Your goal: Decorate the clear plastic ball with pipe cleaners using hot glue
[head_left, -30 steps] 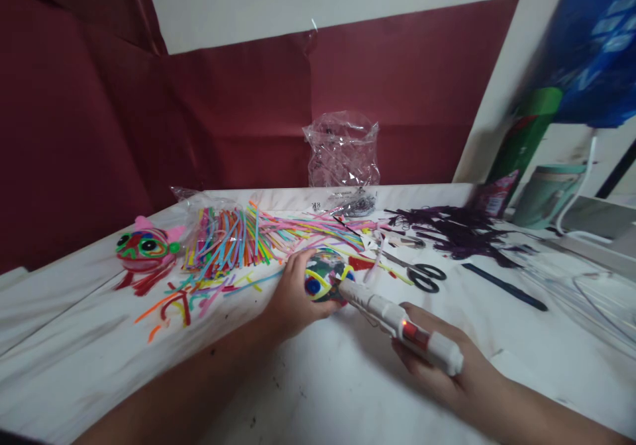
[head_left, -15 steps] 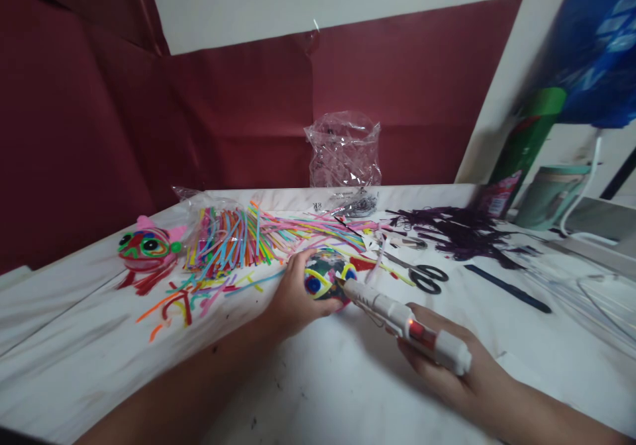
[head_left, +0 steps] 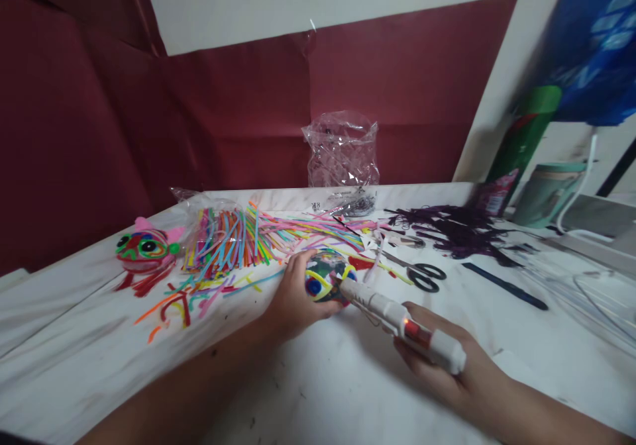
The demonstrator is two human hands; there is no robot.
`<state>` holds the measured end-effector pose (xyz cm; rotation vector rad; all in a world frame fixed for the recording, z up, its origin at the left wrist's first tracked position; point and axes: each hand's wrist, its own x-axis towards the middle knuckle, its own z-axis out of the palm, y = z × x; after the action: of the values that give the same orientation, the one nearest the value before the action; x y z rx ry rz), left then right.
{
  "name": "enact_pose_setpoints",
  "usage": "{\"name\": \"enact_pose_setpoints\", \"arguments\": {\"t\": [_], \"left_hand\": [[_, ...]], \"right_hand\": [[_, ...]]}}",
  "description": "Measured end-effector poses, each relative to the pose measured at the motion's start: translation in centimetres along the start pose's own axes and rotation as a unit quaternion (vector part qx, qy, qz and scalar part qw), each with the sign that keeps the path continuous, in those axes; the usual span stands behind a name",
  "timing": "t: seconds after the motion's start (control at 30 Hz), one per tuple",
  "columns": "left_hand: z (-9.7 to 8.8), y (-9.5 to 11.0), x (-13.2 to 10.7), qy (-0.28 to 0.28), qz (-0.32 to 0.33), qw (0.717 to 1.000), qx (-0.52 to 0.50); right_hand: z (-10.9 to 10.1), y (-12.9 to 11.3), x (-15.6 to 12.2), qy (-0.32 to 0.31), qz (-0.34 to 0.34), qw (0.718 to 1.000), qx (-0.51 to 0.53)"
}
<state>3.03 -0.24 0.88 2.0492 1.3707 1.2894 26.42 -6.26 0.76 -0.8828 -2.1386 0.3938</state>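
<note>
My left hand (head_left: 288, 296) is wrapped round a small ball (head_left: 325, 276) covered in coloured strips, with a blue-and-yellow eye facing me, resting on the white table (head_left: 348, 379). My right hand (head_left: 440, 359) grips a white glue gun (head_left: 402, 322) with a red light on its body. The gun's nozzle touches the right side of the ball. A heap of coloured strips (head_left: 248, 236) lies just beyond my left hand.
A finished pink-and-red decorated ball (head_left: 146, 249) sits at the far left. Black scissors (head_left: 422, 274), a dark pen (head_left: 504, 286) and a pile of purple strips (head_left: 457, 230) lie to the right. A clear plastic bag (head_left: 342, 150) stands at the back against dark red paper.
Both hands hold much the same pose. The glue gun's nozzle stays at the ball, shifting only slightly.
</note>
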Motion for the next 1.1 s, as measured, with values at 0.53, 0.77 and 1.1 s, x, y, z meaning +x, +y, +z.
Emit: {"name": "enact_pose_setpoints", "arguments": {"t": [0.53,0.77,1.1], "left_hand": [[-0.01,0.35,-0.03,-0.002,0.009,1.000,0.028],[-0.01,0.26,-0.04,0.002,0.017,0.999,0.027],[-0.03,0.25,-0.01,-0.017,-0.005,0.999,0.037]], "right_hand": [[0.13,-0.10,0.18,0.016,-0.008,1.000,-0.004],[0.02,-0.06,0.32,0.015,-0.005,1.000,-0.009],[-0.08,-0.19,0.16,0.019,0.006,1.000,0.004]]}}
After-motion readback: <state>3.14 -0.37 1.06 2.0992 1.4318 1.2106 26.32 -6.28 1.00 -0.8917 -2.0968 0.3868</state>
